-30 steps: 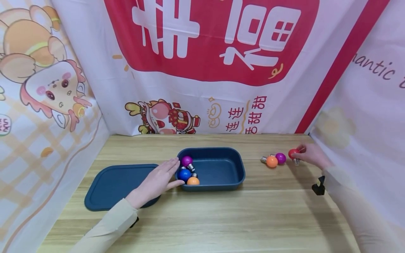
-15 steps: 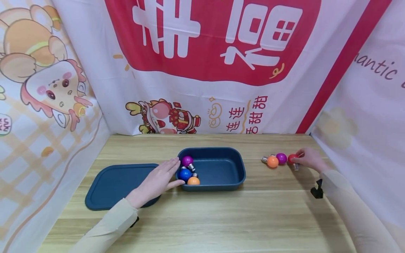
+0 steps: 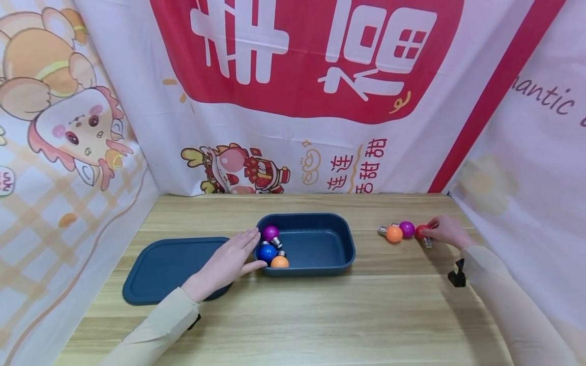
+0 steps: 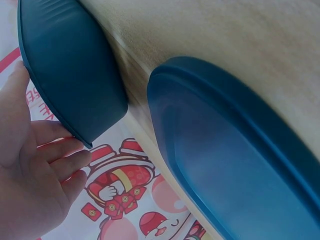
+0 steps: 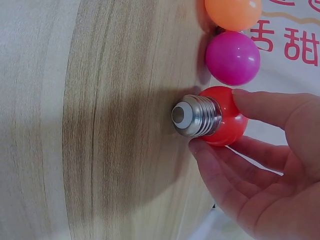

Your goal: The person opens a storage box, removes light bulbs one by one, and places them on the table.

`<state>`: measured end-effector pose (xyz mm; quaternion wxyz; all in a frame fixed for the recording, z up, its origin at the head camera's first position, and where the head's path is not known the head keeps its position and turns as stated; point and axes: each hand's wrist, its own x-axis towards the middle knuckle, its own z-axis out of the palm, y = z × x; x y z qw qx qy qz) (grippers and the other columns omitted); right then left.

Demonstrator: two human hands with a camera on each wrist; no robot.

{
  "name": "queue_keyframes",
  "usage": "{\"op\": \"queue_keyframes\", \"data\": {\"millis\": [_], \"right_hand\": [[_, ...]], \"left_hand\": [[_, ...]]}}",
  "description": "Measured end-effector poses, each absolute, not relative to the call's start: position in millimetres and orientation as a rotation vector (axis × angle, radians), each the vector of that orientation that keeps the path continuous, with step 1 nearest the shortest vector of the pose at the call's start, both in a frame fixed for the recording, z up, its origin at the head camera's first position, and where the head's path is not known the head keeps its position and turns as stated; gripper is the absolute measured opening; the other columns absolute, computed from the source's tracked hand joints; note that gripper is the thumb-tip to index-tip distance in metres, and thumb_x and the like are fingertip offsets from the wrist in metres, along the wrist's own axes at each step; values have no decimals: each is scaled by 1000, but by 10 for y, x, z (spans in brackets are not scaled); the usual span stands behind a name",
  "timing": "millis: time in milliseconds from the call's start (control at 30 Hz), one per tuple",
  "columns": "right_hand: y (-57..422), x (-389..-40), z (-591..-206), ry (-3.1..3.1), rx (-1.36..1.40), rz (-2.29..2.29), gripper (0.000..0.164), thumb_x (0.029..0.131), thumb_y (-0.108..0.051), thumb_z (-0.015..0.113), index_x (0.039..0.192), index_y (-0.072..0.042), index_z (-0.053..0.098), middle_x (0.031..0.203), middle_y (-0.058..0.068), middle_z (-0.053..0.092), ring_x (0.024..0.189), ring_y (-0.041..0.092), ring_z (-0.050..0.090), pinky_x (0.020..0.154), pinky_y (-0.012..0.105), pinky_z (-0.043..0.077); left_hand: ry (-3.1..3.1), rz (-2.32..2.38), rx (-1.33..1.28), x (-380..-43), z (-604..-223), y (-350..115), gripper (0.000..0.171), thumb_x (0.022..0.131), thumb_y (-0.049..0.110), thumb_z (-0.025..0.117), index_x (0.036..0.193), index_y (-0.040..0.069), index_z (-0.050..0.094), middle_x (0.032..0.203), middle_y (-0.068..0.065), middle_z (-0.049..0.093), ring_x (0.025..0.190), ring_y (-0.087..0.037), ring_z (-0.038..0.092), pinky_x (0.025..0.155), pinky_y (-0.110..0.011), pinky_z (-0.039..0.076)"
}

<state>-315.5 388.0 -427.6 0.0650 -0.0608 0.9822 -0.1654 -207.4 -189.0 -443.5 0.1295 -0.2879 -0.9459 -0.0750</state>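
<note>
My right hand [image 3: 448,231] pinches a red light bulb [image 5: 225,117] between thumb and fingers at the table's right side. The bulb's metal screw base faces the near side. Close beside it lie a purple bulb [image 5: 233,58] and an orange bulb [image 3: 394,234]. My left hand [image 3: 229,262] rests with straight fingers at the left end of a dark blue box [image 3: 350,254]; in the left wrist view its fingertips are at the rim. Inside the box's left end are a purple bulb [image 3: 270,233], a blue bulb [image 3: 267,252] and an orange bulb [image 3: 280,262].
A dark blue lid [image 3: 160,272] lies flat on the wooden table [image 3: 311,320], left of the box and partly under my left forearm in the head view. Printed cloth [image 3: 293,112] hangs along the back and both sides of the table.
My right hand has moved slightly left, bringing the red bulb up beside the purple one on the table. My left hand, the box and the lid stay where they were.
</note>
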Motion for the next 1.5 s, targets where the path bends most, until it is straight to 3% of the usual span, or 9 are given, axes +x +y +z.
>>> {"op": "queue_keyframes", "data": {"millis": [233,667,1000,1500], "right_hand": [[3880,-3150,-4277,2935,-151,-501,52,93,-32,66,111,16,60,104,34,67,92,42,66,74,42,56],[3878,-3126,-4258,2933,-142,-512,53,94,-33,65,113,16,59,105,34,67,91,39,66,70,36,56],[3898,-3135,-4209,2910,-103,-540,57,94,-34,63,117,17,56,111,37,63,99,46,62,81,51,56],[3763,-3098,-4020,2963,-121,-572,54,96,-33,60,123,14,56,120,37,60,106,48,60,86,54,56]], "left_hand": [[-2745,-222,-839,-2076,-4436,-1889,78,91,55,62,144,-1,49,150,-20,49,138,-36,50,112,-51,44],[-2749,-224,-836,-2068,-4426,-1883,78,90,54,64,143,-1,50,150,-19,49,139,-36,49,112,-51,44],[-2737,-212,-847,-2086,-4427,-1891,77,91,54,63,143,-1,50,150,-20,50,138,-36,50,111,-52,44],[-2718,-206,-862,-2108,-4441,-1887,77,90,53,65,142,-2,51,149,-20,50,137,-37,51,111,-51,44]]}}
